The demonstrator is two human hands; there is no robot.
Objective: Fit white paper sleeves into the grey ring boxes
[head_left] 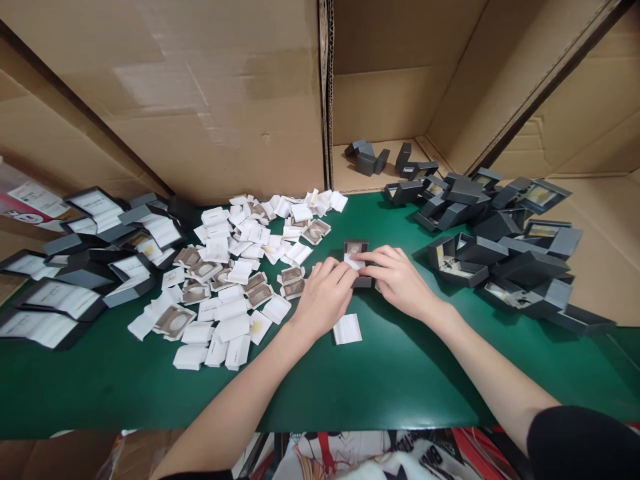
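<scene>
Seemingly fitting a white card [355, 264] into the open black box [363, 283] at frame centre, with fingers together on the left hand [324, 293], slightly apart on the right hand [397, 280], clamping impossible to tell, and next probably needing a gentle press.

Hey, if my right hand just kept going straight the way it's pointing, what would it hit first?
Most likely the small white paper insert at the open black rectangular box; your right hand seems to touch it, though exact depth is unclear.
</scene>
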